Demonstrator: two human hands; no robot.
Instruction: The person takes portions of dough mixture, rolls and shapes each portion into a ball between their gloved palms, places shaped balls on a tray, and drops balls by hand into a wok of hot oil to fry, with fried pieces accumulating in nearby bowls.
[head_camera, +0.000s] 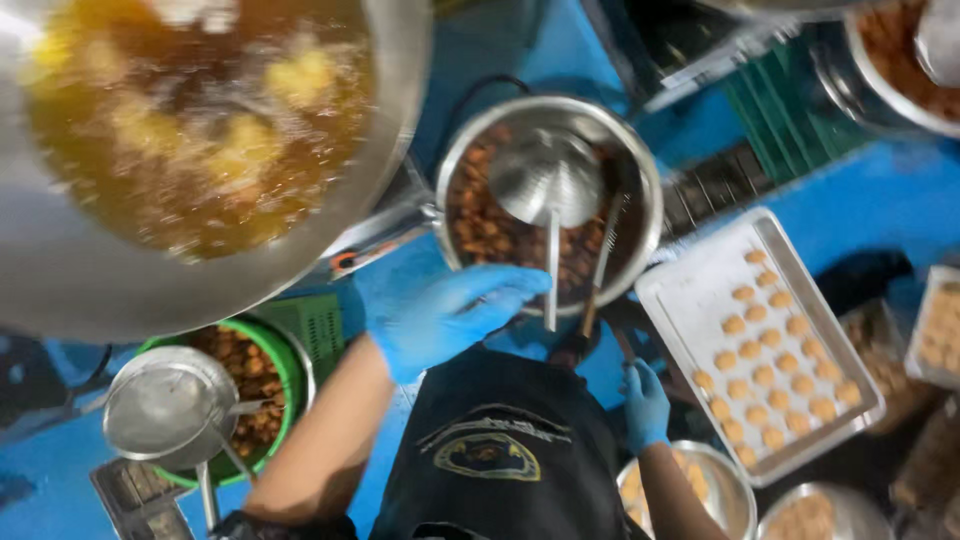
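Left gloved hand (440, 312) spread loose, empty, just beside ladle handle (551, 270) over metal bowl (640, 170); right gloved hand (646, 405) near tray (690, 300), grip indiscernible.

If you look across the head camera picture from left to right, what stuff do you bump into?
Green basket of fried bits with a metal strainer → left hand in a blue glove → metal bowl of brown fried pieces with a ladle → right hand, also gloved → tray of pale dough balls.

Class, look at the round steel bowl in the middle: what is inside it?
Inside the steel bowl lie brown fried pieces, with a ladle resting on top. The pieces under it are hidden.
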